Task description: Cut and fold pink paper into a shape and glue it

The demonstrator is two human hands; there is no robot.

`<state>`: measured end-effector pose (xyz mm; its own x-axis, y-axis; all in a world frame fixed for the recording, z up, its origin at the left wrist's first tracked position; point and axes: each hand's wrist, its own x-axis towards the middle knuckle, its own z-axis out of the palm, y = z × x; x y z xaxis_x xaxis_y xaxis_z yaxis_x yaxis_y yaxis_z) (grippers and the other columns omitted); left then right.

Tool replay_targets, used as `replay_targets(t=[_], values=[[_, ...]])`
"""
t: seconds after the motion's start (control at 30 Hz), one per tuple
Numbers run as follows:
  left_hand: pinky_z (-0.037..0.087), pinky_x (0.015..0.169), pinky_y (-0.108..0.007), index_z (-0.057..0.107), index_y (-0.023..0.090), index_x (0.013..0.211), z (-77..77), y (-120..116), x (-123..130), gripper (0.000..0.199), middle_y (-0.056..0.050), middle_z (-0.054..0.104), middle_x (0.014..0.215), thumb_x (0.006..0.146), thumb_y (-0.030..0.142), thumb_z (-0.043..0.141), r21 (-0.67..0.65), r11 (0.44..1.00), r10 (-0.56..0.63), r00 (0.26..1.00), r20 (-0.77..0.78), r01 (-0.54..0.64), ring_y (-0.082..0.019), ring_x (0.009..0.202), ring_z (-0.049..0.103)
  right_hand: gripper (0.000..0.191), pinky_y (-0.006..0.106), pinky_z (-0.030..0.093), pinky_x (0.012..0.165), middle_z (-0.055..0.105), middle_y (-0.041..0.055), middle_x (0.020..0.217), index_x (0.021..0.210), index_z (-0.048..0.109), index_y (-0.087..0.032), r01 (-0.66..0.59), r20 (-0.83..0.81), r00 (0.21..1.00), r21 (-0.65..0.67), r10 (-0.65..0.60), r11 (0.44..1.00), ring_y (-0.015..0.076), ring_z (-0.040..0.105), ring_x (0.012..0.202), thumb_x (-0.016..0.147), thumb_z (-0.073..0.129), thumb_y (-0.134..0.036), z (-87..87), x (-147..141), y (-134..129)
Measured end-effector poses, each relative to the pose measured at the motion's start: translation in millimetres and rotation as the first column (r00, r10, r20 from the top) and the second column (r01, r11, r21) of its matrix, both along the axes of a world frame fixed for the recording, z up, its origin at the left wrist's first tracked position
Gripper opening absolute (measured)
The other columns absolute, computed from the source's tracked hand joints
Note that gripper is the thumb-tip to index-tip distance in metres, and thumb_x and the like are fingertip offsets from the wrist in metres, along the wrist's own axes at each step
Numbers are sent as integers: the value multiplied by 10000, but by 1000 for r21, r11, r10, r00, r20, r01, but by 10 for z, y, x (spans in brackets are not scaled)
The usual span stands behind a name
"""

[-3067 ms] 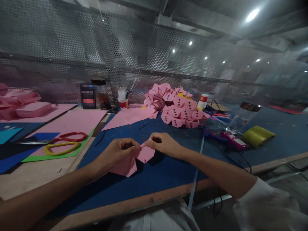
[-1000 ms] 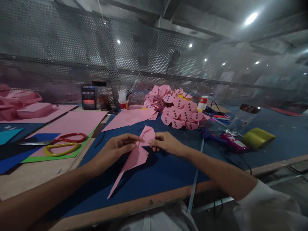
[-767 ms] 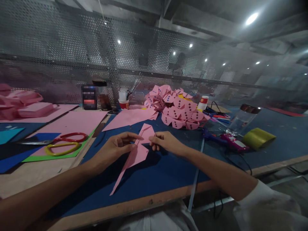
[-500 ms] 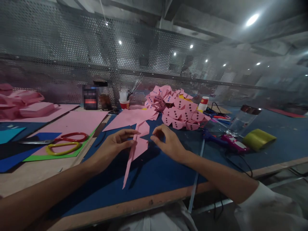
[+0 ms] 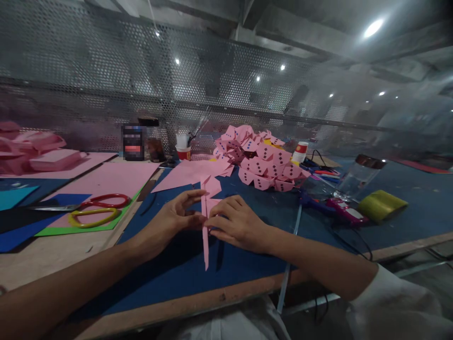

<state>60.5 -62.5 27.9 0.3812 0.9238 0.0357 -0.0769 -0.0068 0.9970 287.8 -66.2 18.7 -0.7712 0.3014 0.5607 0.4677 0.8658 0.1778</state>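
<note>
Pinching creased pink paper [image 5: 204, 208] in left hand [image 5: 171, 218] and right hand [image 5: 242, 224], narrow stem, angular flaps, over blue tabletop [image 5: 247, 269]

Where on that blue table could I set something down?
Bare blue table shows between the left hand and the wooden front edge, and right of the yellow roll. Crowded: around the dotted pink paper pile and the scissors.

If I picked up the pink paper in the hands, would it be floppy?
The pink paper would probably feel light: it looks like a thin folded sheet. Its long strip may be fairly stiff: its end juts straight past the left hand and right hand. The flap at the far end might bend easily; it looks thin.
</note>
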Motion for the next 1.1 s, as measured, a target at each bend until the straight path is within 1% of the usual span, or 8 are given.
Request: replay_targets(t=[0.13, 0.23, 0.47, 0.67, 0.9, 1.1], values=[[610, 779, -324, 575, 296, 1333, 4, -29, 24, 718, -96, 514, 1496, 684, 243, 876, -18, 1000, -15, 999, 33, 16, -164, 862, 685, 179, 397, 373, 923, 677, 76, 1091, 1105, 657, -190, -22, -15, 1000, 28, 22, 999, 230, 532, 1076, 1010, 550, -297, 12, -2, -1], [604, 764, -296, 564, 291, 1334, 7, -46, 34, 716, -92, 483, 1521, 691, 214, 868, -17, 1000, -19, 999, 38, 20, -150, 860, 669, 177, 398, 371, 922, 681, 70, 1074, 1077, 655, -180, -22, -36, 999, 38, 23, 999, 227, 540, 1053, 1016, 537, -297, 27, -7, -9], [594, 775, -296, 545, 306, 1349, -37, -22, 23, 734, -88, 456, 1538, 697, 221, 871, 14, 1000, -14, 999, 30, 14, -158, 906, 659, 195, 400, 365, 933, 681, 80, 1073, 1075, 648, -179, -5, -28, 1000, 43, 6, 999, 233, 544, 1066, 1019, 529, -323, 34, -11, -24], [565, 809, -274, 542, 292, 1358, -7, -39, 29, 737, -80, 465, 1533, 701, 186, 859, 32, 999, -8, 1000, 16, 8, -122, 866, 640, 194, 404, 360, 937, 676, 84, 1068, 1080, 641, -168, 13, -17, 1000, 45, -13, 999, 234, 533, 1071, 1016, 534, -316, 47, -13, -43], [556, 779, -250, 558, 305, 1336, -68, -8, 19, 719, -62, 480, 1524, 697, 221, 876, 71, 997, -3, 1000, 19, 2, -114, 845, 641, 191, 402, 362, 937, 681, 75, 1042, 1050, 662, -170, 14, -43, 999, 67, -11, 998, 228, 534, 1058, 1014, 539, -312, 53, -18, -39], [566, 822, -298, 548, 292, 1339, -56, -27, 17, 714, -72, 490, 1521, 699, 260, 865, 135, 991, 33, 998, -52, -25, -159, 917, 660, 192, 394, 367, 932, 683, 67, 1042, 1028, 688, -179, 11, -67, 998, 63, -7, 998, 222, 541, 1049, 1008, 556, -317, 42, -21, -27]])
